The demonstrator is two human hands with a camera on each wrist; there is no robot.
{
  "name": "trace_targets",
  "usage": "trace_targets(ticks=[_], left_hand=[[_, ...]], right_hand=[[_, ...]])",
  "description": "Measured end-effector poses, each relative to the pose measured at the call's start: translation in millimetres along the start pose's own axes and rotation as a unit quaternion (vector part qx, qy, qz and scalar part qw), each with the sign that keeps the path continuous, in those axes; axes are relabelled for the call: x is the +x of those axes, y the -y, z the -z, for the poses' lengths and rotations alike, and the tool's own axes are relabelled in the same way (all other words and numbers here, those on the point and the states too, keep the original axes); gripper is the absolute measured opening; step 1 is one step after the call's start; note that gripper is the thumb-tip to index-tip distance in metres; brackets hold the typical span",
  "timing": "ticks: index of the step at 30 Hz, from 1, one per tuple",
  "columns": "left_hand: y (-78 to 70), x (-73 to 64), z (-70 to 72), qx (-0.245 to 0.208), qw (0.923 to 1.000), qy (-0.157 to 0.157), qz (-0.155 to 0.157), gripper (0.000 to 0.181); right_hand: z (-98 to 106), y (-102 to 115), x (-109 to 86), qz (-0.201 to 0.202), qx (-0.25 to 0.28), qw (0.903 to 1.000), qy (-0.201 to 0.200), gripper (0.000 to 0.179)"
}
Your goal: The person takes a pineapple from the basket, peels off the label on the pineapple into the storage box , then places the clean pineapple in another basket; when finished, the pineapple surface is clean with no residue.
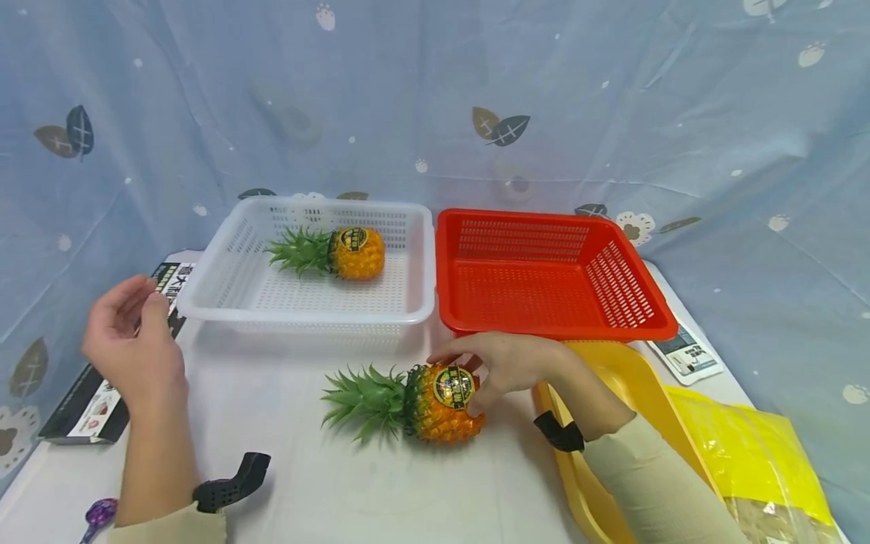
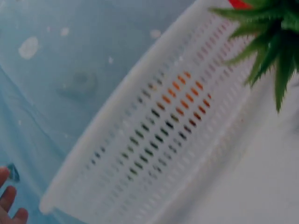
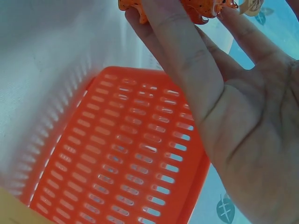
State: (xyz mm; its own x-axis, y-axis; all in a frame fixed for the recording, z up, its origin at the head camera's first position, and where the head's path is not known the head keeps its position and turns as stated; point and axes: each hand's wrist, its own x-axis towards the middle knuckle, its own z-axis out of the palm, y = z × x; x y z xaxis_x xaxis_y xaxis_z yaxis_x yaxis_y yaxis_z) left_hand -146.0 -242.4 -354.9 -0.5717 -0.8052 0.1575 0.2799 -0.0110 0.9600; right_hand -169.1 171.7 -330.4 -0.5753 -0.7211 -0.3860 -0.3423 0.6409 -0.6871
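Observation:
My right hand (image 1: 511, 364) holds an orange pineapple (image 1: 445, 397) by its leafless end, thumb on the near side and fingers on the far side. Its green leaves point left, and a round black-and-yellow label faces up. Whether the fruit touches the table I cannot tell. In the right wrist view, the fingers (image 3: 187, 60) reach up to the orange fruit (image 3: 198, 8). My left hand (image 1: 138, 344) hovers left of the white basket (image 1: 306, 316), fingers loosely bent and holding nothing. Another pineapple (image 1: 358, 255) lies in that basket, leaves to the left.
A red basket (image 1: 557, 330) stands right of the white one. Nearer me on the right are a yellow tray (image 1: 615, 363) and a yellow bag (image 1: 754, 446). A black-and-white box (image 1: 91, 412) lies at the left, with a purple lollipop-like thing (image 1: 102, 512) at the near left.

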Motion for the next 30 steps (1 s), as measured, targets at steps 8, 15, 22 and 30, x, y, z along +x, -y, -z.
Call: trace_targets(ticks=[8,15,22,30], left_hand=[[-20.9,-33.4,-15.1,0.118,0.9596,0.2,-0.159,0.029],[-24.2,-63.6,-28.2,0.114,0.8865,0.396,-0.21,0.032],[-22.3,-95.9,-39.8,0.23,0.7552,0.568,-0.232,0.035],[-12.9,-124.2,-55.0,0.302,0.6567,0.648,-0.24,0.054]], right_hand=[[1,-1,-1.8,0.006,0.009,0.9999,-0.005,0.072],[1,-1,-3.0,0.014,-0.002,0.9999,-0.007,0.073],[1,1,-4.5,0.01,-0.01,0.9999,-0.009,0.07],[1,3,-7.4,-0.001,-0.022,0.9995,-0.024,0.068]])
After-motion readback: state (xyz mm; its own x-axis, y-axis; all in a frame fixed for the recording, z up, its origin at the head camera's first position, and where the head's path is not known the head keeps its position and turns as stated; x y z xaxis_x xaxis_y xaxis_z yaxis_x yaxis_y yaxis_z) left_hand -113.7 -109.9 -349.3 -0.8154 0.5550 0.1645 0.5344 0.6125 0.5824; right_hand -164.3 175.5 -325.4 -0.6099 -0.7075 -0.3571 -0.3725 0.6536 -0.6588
